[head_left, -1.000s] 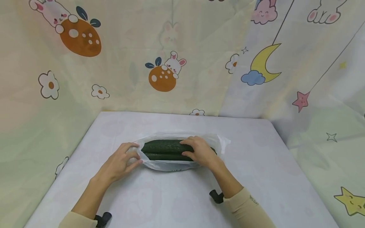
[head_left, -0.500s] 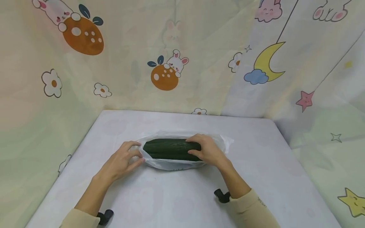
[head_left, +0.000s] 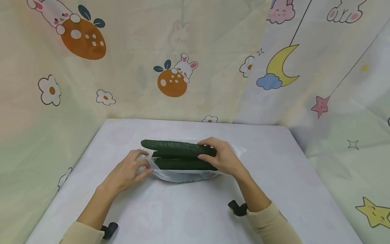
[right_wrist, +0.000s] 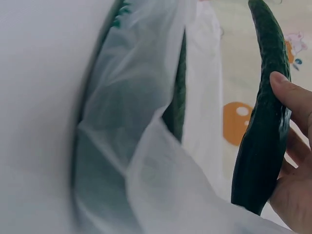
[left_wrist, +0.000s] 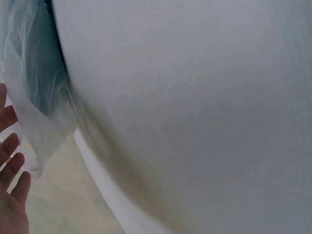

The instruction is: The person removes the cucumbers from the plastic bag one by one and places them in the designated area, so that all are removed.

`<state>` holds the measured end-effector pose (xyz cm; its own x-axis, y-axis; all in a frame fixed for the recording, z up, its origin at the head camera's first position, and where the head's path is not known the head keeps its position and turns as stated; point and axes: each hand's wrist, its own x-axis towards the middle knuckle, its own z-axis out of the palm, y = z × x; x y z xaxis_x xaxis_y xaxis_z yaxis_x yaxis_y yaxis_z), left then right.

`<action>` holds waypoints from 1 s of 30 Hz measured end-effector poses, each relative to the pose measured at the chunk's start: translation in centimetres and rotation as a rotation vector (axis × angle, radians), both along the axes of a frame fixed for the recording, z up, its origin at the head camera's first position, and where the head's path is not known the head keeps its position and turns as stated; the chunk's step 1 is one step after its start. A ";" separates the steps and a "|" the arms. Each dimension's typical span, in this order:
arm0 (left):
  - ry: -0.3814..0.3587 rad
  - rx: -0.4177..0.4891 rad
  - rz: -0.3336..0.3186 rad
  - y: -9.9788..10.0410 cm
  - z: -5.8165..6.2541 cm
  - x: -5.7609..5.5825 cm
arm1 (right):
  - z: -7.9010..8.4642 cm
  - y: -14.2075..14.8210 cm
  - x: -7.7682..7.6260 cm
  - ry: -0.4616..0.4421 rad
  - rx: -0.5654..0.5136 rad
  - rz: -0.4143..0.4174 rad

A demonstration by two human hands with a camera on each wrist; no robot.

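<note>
My right hand [head_left: 224,157] grips a dark green cucumber [head_left: 173,145] near its right end. That cucumber is raised over a translucent white plastic bag [head_left: 186,176], its left end angled up and past the bag's rim. In the right wrist view, thumb and fingers curl round the cucumber [right_wrist: 263,141], clear of the bag [right_wrist: 122,107]. More cucumbers [head_left: 182,164] lie lengthwise inside the bag's opening. At the bag's left end is my left hand [head_left: 128,173], its fingers spread and relaxed against the plastic edge. The left wrist view shows those fingertips beside the bag's corner [left_wrist: 44,131].
The bag lies on a white-covered table [head_left: 182,210] whose far edge meets a cartoon-printed curtain [head_left: 131,67]. Curtain also hangs along the left and right sides. A black camera mount [head_left: 237,208] sits at the right wrist, another [head_left: 110,230] at the left.
The right hand has lifted one cucumber up from the others, tilting its left end above the bag's far rim. The left hand stays at the bag's left end.
</note>
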<state>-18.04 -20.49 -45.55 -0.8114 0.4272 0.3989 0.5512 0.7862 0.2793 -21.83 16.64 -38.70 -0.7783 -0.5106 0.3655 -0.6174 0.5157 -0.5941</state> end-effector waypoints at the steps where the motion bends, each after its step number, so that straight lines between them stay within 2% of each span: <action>1: -0.003 -0.002 -0.002 0.0 0.1 0.0 | 0.3 -0.2 0.0 0.006 -0.010 0.005; 10: 0.017 -0.046 0.007 0.5 0.4 -0.2 | 2.9 -1.8 -0.2 0.055 -0.136 0.034; 16: 0.030 -0.064 0.005 0.7 0.6 -0.2 | 4.7 -2.9 -0.5 0.010 -0.261 0.037; 22: 0.034 -0.073 -0.001 0.8 0.8 -0.3 | 5.6 -3.8 -1.2 -0.014 -0.430 0.037; 30: 0.033 -0.075 -0.020 0.9 0.9 -0.1 | 5.7 -4.8 -3.0 -0.021 -0.705 -0.008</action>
<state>-18.16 -19.55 -44.69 -0.7892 0.4730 0.3917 0.5753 0.7927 0.2019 -24.84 11.84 -32.95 -0.7917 -0.1520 0.5917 -0.5997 0.0078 -0.8002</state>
